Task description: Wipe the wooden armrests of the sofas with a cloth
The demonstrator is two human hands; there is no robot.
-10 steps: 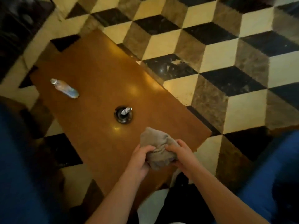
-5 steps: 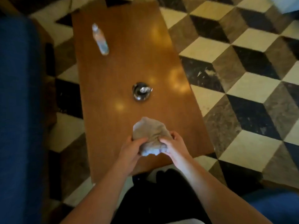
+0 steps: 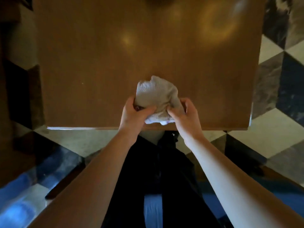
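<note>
- You are looking straight down past your own arms at a polished brown wooden table (image 3: 115,66) that fills the upper part of the view.
- Your left hand (image 3: 134,112) and right hand (image 3: 183,113) meet just above the table's near edge, both curled closed around a bunched beige cloth (image 3: 157,93).
- Your left thumb and fingers pinch the cloth's left side; your right fingers (image 3: 172,111) dig into its right side. A paler fold hangs out below, between your hands.
- The cloth bulges away from you, over the tabletop; whether it touches the wood, you cannot tell.
- No wooden armrest shows clearly. Blue upholstery (image 3: 16,208), blurred, sits low at your left, with more blue low at your right.
- A dark slanted bar (image 3: 64,183) beside the left blue patch may be part of a sofa frame; too blurred to say.
- Judging from this, wiping has not begun here, and the sofas lie behind and beside your hands, so you would turn sideways with either hand equally ready.
- Patterned tile floor (image 3: 279,122) surrounds the table.
</note>
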